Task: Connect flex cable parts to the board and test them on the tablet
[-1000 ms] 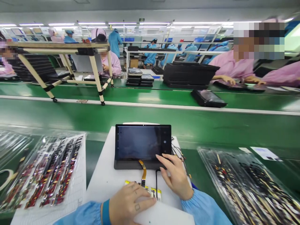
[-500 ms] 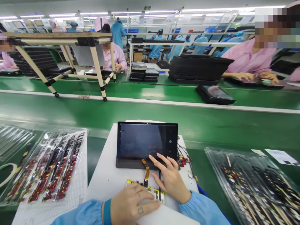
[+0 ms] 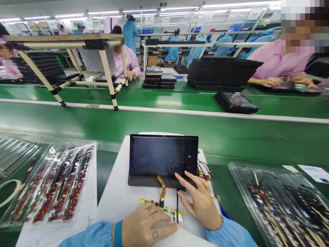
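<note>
A black tablet-like screen unit (image 3: 162,159) lies on a white work pad (image 3: 115,197) in front of me. An orange flex cable (image 3: 162,188) runs from its near edge down to a small yellow-edged board (image 3: 177,214). My left hand (image 3: 145,224) lies flat with fingers pressed on that board. My right hand (image 3: 199,200) rests with fingers spread on the unit's lower right edge, next to a black cable (image 3: 177,202) and a bunch of thin wires (image 3: 204,173).
Clear plastic trays of flex cables sit at left (image 3: 56,185) and right (image 3: 280,202). A green conveyor belt (image 3: 231,133) runs across beyond the pad, with a black unit (image 3: 236,102) and stacked black trays (image 3: 221,73) further back. Other people in pink and blue work behind.
My right hand slid left along the unit's lower edge, then back to the right corner. The left hand stayed on the board. The view shifted slightly.
</note>
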Demonstrator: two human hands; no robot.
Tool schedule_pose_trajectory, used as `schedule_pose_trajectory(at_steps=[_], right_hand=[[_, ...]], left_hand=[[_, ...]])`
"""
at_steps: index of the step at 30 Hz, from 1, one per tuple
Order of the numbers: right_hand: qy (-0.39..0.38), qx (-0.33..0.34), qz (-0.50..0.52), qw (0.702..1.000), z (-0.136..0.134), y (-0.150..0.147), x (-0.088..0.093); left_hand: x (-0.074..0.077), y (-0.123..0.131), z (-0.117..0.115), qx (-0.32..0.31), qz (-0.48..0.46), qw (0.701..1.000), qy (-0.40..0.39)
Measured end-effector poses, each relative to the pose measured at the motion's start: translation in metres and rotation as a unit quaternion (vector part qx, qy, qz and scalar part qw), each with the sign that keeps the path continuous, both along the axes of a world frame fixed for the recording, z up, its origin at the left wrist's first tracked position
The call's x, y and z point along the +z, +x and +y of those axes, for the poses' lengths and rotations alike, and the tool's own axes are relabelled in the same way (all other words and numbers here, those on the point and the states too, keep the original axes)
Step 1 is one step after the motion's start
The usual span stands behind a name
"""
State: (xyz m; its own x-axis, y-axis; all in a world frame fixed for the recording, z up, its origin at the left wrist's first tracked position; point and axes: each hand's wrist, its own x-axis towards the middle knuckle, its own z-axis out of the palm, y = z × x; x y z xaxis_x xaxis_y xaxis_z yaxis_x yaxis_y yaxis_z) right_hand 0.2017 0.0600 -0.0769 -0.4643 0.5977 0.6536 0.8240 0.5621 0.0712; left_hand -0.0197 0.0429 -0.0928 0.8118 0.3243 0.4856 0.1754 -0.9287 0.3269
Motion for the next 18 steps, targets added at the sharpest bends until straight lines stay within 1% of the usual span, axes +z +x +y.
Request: schedule_pose_trajectory(at_steps=[3, 11, 15, 18], right_hand=[[-0.021, 0.014, 0.004, 1.0, -0.001, -0.001, -0.004], [-0.041, 0.039, 0.014, 0.998, -0.003, -0.009, -0.002], [-0.051, 0.027, 0.02, 0.998, -0.005, -0.01, -0.002], [-0.035, 0.015, -0.024, 0.999, -0.002, -0.009, 0.002]], left_hand=[[0.002, 0.0, -0.001, -0.003, 0.009, 1.0, -0.002], [0.005, 0.0, 0.0, -0.006, 0.004, 1.0, -0.005], [0.003, -0.001, -0.001, -0.005, 0.007, 1.0, -0.007], [0.002, -0.002, -0.002, -0.01, 0.012, 1.0, -0.01]])
